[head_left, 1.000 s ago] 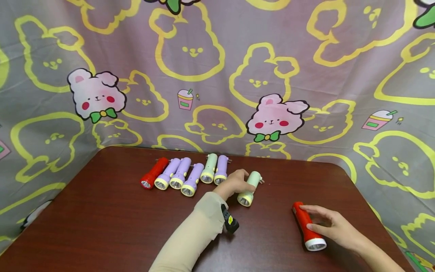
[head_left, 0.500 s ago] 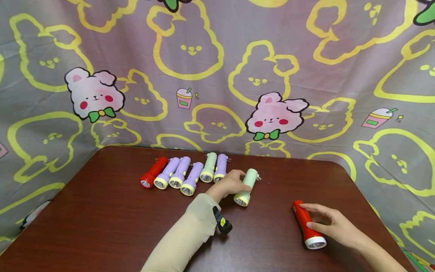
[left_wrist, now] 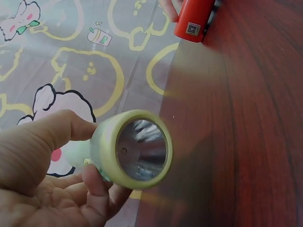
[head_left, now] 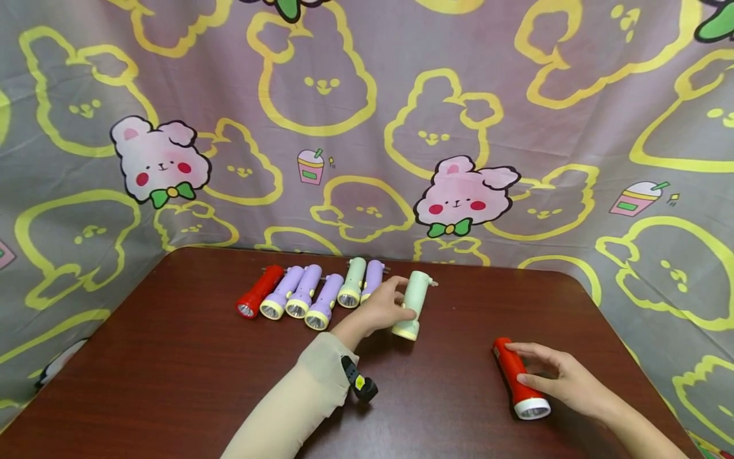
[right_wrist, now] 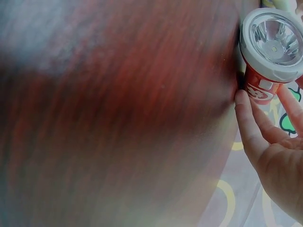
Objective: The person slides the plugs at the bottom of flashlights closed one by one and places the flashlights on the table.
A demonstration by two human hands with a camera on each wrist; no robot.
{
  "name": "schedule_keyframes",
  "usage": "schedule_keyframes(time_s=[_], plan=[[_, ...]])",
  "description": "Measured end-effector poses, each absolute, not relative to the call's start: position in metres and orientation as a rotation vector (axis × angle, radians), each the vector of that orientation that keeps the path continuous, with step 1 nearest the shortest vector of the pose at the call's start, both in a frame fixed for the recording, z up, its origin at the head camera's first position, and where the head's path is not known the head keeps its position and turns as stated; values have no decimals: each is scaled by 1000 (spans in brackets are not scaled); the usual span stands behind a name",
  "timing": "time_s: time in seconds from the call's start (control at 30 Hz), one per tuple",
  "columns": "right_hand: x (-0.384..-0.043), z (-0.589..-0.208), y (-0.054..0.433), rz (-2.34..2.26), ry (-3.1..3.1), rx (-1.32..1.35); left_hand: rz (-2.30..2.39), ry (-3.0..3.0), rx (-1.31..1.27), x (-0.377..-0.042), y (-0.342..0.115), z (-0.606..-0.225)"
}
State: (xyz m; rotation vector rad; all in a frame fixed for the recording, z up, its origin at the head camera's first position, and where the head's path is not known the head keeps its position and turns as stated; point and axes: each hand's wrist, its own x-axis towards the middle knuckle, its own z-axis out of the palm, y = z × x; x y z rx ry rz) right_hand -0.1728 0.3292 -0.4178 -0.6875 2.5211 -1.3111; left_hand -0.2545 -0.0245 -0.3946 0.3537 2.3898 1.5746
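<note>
In the head view my left hand [head_left: 375,312] grips a pale green flashlight [head_left: 417,293] with a cream head and plug prongs at its tail. Its tail points up and its head down, close to the table; whether they touch cannot be told. The left wrist view shows its round lens [left_wrist: 142,150] facing the camera, thumb and fingers around the body. At the right, my right hand [head_left: 568,386] holds a red flashlight [head_left: 512,370] with a white head, thumb on one side and fingers on the other. That flashlight lies on the table, lens toward me.
A row along the back of the brown table [head_left: 172,357] has a red flashlight [head_left: 260,292], several purple flashlights [head_left: 305,290] and another pale green flashlight [head_left: 353,280]. One purple flashlight [head_left: 374,277] is partly behind my left hand. A patterned curtain [head_left: 355,210] hangs behind.
The pale green flashlight in my left hand has shifted slightly left and back, and its tail has risen so that it stands steeper. My right hand and the red flashlight stay in place.
</note>
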Motion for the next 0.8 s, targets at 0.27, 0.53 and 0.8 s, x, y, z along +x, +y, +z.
schedule_keyframes(time_s=[0.27,0.53,0.8], plan=[[-174,-418,331,-1305,2527,-694,1654,2378,398,-247,-36,-390],[-172,-420,331,-1313,2532,-706,1703,2330,434,-237,-46,-385],[-173,-419,330,-1310,2520,-658,1727,2343,445,-228,-59,-377]])
